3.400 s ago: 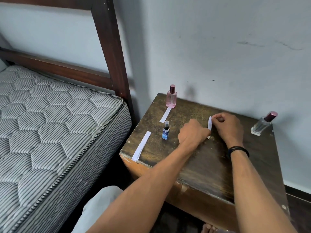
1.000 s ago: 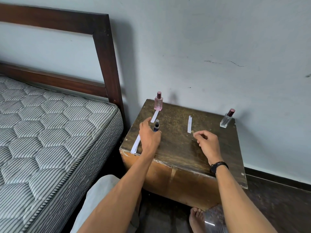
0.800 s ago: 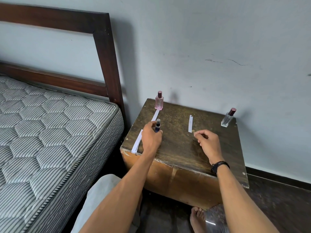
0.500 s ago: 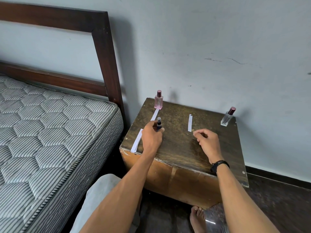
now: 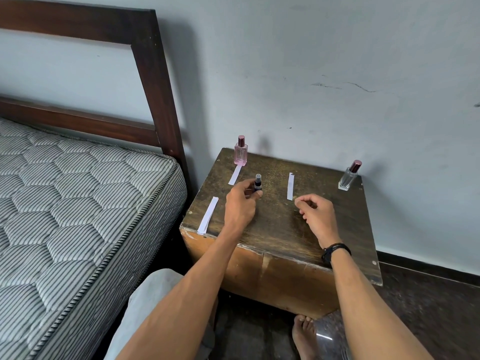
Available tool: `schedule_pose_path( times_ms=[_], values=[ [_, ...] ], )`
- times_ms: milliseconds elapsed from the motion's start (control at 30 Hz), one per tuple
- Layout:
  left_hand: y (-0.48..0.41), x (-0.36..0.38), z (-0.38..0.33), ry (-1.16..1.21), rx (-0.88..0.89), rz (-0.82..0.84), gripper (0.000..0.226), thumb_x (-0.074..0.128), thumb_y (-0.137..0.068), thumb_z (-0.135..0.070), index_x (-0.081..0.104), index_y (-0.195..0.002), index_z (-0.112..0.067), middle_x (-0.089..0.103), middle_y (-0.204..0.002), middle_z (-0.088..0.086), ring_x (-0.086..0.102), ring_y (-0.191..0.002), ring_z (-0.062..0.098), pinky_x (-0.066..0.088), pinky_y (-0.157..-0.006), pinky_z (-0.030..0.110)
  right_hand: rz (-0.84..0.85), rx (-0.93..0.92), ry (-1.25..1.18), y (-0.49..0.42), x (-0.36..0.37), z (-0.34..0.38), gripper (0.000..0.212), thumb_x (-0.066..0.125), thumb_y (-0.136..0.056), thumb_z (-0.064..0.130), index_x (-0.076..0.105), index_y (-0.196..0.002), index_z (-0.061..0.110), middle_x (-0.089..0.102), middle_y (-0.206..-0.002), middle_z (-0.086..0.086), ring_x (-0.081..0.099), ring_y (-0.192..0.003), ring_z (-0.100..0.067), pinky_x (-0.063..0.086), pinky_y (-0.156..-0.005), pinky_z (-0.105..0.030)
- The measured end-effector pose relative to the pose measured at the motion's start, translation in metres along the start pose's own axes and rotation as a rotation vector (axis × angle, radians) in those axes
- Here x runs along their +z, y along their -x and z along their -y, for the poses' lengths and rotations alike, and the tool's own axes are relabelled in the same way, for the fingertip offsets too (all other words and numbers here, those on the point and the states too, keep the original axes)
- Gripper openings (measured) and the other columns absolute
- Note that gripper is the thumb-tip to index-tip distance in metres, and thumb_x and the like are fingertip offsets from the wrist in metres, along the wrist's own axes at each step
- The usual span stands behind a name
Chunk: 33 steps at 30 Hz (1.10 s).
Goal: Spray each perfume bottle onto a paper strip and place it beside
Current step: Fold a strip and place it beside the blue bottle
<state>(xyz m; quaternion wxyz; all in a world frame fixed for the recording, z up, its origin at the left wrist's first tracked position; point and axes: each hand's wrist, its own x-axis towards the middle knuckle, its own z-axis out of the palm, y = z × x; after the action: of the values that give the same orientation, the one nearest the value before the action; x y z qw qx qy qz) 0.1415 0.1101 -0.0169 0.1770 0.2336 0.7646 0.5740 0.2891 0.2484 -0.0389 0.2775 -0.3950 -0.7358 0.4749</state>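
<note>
Dark bottle (image 5: pixel 258 183) in left hand (image 5: pixel 240 206), label unreadable

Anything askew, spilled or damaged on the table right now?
Nothing spilled. The front-left strip reaches the front edge of the table, perhaps overhanging it. The middle strip has a ragged top end and lies apart from the clear bottle, nearer the blue bottle in the left hand.

Three perfume bottles (image 5: pixel 240 152) (image 5: pixel 258 183) (image 5: pixel 348 176), three paper strips (image 5: pixel 235 175) (image 5: pixel 290 186) (image 5: pixel 207 215), two hands (image 5: pixel 240 206) (image 5: pixel 315 216), one wooden table (image 5: pixel 280 229) and one mattress (image 5: pixel 78 203)
</note>
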Motion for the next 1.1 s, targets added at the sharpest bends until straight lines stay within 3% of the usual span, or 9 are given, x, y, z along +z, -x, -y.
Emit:
schedule_pose_path(
  times_ms=[300, 733, 867, 967, 1100],
  values=[
    [0.003, 0.003, 0.006, -0.008, -0.003, 0.015, 0.034, 0.071, -0.092, -0.015, 0.069, -0.125, -0.02, 0.073, -0.112, -0.003, 0.067, -0.104, 0.01, 0.049, -0.102, 0.035, 0.0, -0.005, 0.025, 0.0, 0.002, -0.003, 0.012, 0.07, -0.094, 0.016, 0.076, -0.088, 0.023, 0.072, -0.081, 0.003, 0.065, -0.074, -0.013, 0.055, -0.073, -0.034],
    [0.0, 0.01, 0.011, 0.032, 0.043, 0.051, 0.035, 0.069, -0.093, -0.012, 0.067, -0.128, -0.016, 0.072, -0.112, -0.004, 0.066, -0.105, 0.008, 0.05, -0.101, 0.03, 0.024, -0.018, -0.029, -0.008, 0.007, 0.003, 0.011, 0.071, -0.093, 0.007, 0.078, -0.095, 0.016, 0.074, -0.091, -0.003, 0.067, -0.07, -0.014, 0.053, -0.056, -0.019],
    [-0.004, 0.022, 0.004, 0.074, 0.116, 0.098, 0.034, 0.069, -0.093, -0.013, 0.066, -0.127, -0.015, 0.07, -0.118, -0.003, 0.064, -0.104, 0.005, 0.049, -0.097, 0.024, 0.062, -0.099, -0.003, -0.019, 0.01, 0.008, 0.017, 0.073, -0.091, 0.005, 0.077, -0.099, 0.019, 0.072, -0.1, 0.0, 0.07, -0.085, -0.018, 0.06, -0.067, -0.025],
    [-0.013, 0.03, 0.002, 0.122, 0.12, 0.134, 0.033, 0.07, -0.093, -0.015, 0.067, -0.127, -0.018, 0.068, -0.119, -0.004, 0.064, -0.11, 0.008, 0.053, -0.101, 0.036, 0.101, -0.135, 0.032, -0.025, 0.019, 0.006, 0.023, 0.077, -0.089, 0.009, 0.077, -0.103, 0.027, 0.072, -0.106, 0.005, 0.069, -0.094, -0.014, 0.057, -0.083, -0.03],
    [-0.027, 0.039, 0.011, 0.139, 0.111, 0.178, 0.035, 0.07, -0.092, -0.015, 0.068, -0.127, -0.02, 0.067, -0.12, -0.002, 0.065, -0.114, 0.014, 0.053, -0.102, 0.046, 0.091, -0.155, -0.011, -0.028, 0.029, 0.005, 0.023, 0.076, -0.09, 0.01, 0.076, -0.109, 0.023, 0.075, -0.108, 0.003, 0.07, -0.096, -0.014, 0.057, -0.083, -0.03]
  ],
)
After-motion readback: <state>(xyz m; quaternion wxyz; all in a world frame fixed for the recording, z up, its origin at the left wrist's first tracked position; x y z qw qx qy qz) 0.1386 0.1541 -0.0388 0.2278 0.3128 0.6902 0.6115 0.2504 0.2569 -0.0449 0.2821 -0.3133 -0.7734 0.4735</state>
